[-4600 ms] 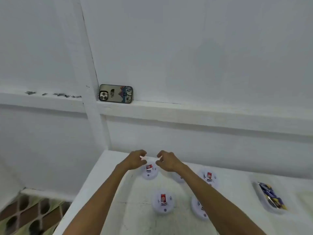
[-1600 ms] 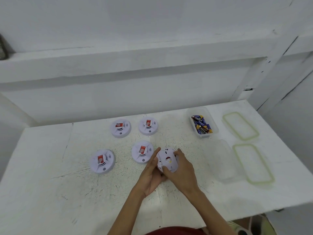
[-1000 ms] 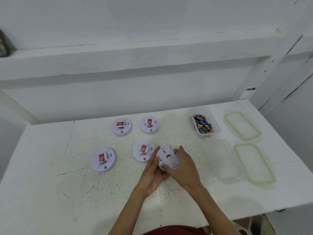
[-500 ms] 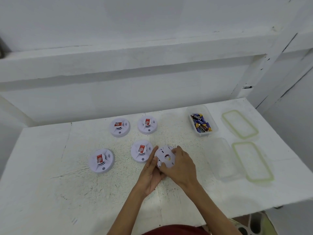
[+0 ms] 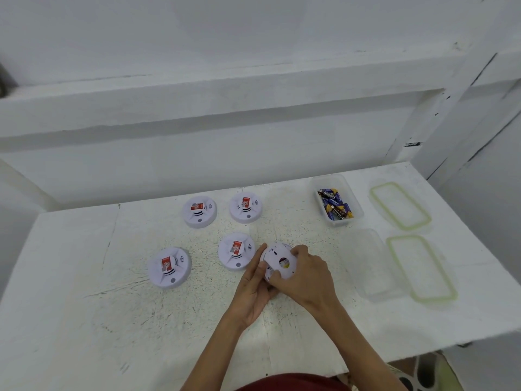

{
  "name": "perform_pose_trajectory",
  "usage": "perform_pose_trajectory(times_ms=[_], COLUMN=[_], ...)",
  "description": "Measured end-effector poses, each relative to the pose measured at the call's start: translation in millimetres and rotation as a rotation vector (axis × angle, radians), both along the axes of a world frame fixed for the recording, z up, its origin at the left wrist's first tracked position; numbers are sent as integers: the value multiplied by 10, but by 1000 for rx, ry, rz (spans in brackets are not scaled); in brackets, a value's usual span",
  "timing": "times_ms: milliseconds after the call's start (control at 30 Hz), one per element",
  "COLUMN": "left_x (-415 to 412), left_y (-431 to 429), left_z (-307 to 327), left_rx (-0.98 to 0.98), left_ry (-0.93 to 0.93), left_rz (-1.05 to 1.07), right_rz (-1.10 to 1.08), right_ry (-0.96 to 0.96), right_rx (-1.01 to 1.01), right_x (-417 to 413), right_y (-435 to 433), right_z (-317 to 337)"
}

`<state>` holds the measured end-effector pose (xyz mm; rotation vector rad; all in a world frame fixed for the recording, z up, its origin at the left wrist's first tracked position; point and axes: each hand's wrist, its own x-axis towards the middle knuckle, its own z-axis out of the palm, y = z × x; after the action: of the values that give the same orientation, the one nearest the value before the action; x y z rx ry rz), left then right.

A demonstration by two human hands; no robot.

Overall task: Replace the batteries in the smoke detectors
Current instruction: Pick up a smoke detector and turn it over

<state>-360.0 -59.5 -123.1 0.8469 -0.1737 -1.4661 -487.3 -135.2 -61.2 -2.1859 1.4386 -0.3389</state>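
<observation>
Both hands meet over the middle of the bench [image 5: 70, 277], sharing one held smoke detector [image 5: 279, 262]. The left hand [image 5: 253, 289] cups it from below and from the left, forefinger lying almost straight along the rim and thumb pressed to the edge. The right hand [image 5: 307, 277] grips it from the right, fingers curled over the far rim and thumb set on the flat back. The unit is tipped with its back towards the camera, showing a round opening in the centre; it is lifted slightly off the surface.

Just left of it sits the nearest face-up detector [image 5: 236, 251], close to the left forefinger. A front-left detector [image 5: 169, 267] lies further left, and two more stand behind in a row: the rear-left detector [image 5: 200, 211] and the rear-right detector [image 5: 245, 207]. All four carry a red label.

To the right, towards the back, a clear tub [image 5: 353, 203] holds loose batteries [image 5: 335, 206] in blue, yellow and black. In front of it stands an empty tub [image 5: 372, 266]. Beside these lie two green-rimmed lids, the far lid [image 5: 400, 206] and the near lid [image 5: 421, 269], flat on the bench.
</observation>
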Motion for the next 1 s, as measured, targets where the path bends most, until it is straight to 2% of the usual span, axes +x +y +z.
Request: perform_pose_trajectory(times_ms=[200, 333, 633, 833, 1000], left_x=[-19, -2, 35, 68, 51], left_y=[-1, -2, -16, -9, -6], left_z=[-1, 3, -34, -68, -118], left_rx=[-32, -37, -11, -106, -139], left_ry=[-44, 8, 65, 170, 108], left_rz=[-23, -21, -17, -27, -40], right_rz=[-48, -136, -270, -240, -205], right_ry=[-96, -150, -121, 50, 58], right_rx=[-20, 3, 4, -88, -138], right_x=[-47, -135, -337, -333, -333], right_y=[-44, -71, -180, -163, -132], right_z=[-25, -79, -240, -352, -375])
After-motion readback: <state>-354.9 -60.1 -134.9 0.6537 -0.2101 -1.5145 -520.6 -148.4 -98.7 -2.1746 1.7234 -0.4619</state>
